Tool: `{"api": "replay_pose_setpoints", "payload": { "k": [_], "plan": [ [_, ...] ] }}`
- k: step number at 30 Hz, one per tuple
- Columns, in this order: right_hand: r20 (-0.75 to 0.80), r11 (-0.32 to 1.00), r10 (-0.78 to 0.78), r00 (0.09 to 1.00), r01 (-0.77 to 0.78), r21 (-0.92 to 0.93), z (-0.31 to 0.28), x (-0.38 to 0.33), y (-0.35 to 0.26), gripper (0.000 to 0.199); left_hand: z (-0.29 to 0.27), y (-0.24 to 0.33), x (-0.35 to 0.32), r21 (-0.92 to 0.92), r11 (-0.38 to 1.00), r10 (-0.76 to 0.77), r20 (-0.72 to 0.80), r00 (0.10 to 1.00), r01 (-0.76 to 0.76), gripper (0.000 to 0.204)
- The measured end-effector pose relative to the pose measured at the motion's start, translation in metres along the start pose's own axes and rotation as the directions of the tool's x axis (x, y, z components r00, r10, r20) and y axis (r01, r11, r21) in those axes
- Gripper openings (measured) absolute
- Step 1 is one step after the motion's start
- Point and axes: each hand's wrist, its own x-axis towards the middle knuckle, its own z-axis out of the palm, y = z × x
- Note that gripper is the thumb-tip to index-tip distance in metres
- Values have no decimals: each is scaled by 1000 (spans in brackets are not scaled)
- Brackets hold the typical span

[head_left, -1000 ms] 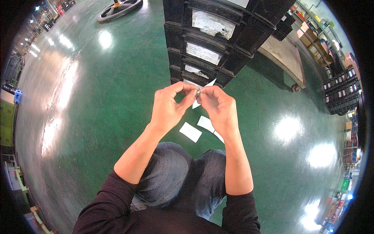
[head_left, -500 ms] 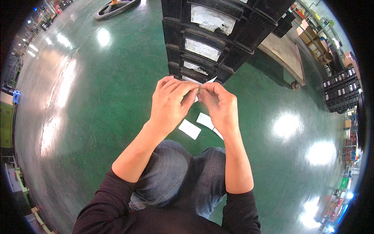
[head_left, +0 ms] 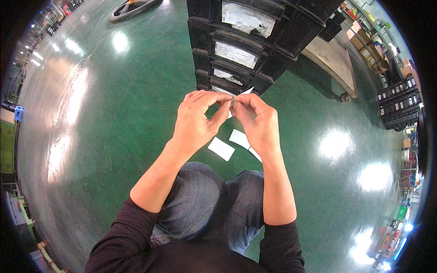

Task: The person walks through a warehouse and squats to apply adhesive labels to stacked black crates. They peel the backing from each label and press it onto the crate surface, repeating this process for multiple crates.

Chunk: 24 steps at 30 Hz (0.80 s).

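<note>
1. While both hands meet in front of the chest, the left hand [head_left: 198,120] and the right hand [head_left: 257,123] pinch one small white paper slip [head_left: 246,91] between thumbs and forefingers; only its pointed corner shows above the fingertips, and the rest is hidden by the fingers.
2. Both grips are narrow and closed on that slip, fingertips of the two hands touching or nearly touching each other at the pinch.
3. Compared with a second ago, the hands have drawn closer together and the left fingers now curl further over the slip, so less of the paper is visible. I judge from this that the fingers are working at the slip, perhaps peeling or separating it, and that the job is not finished, since the paper remains between both hands.
4. Below the hands, two white rectangular cards [head_left: 221,149] lie flat on the green floor [head_left: 114,113], just beside each other and near the person's knees, which are in blue jeans [head_left: 205,204]. They have not moved.
5. Just beyond the hands stands a stack of black plastic crates [head_left: 277,45], each with a pale label on its front.
6. Farther off, a flat wooden trolley [head_left: 332,59] sits to the right, and more black crates [head_left: 400,104] stand near the right rim.
</note>
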Motion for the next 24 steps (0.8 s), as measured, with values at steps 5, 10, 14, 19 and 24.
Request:
{"api": "replay_pose_setpoints", "payload": {
  "k": [5,10,14,19,24],
  "plan": [
    [-19,999,-7,1000,7,31,2,1,3,12,0,-3,1,72,997,27,5,1000,-27,10],
    [-11,1000,0,1000,0,6,2,1,4,12,-1,-4,1,72,997,11,19,1000,-12,10],
    [-22,1000,-21,1000,21,-2,2,2,5,12,-1,-4,1,77,997,5,29,1000,-7,10],
    [-19,1000,-2,1000,3,4,2,4,8,12,-1,-5,2,58,998,-4,56,998,0,11],
    [-2,1000,5,1000,-5,14,2,6,10,12,1,-6,3,85,996,-10,45,999,6,10]
  ]
}}
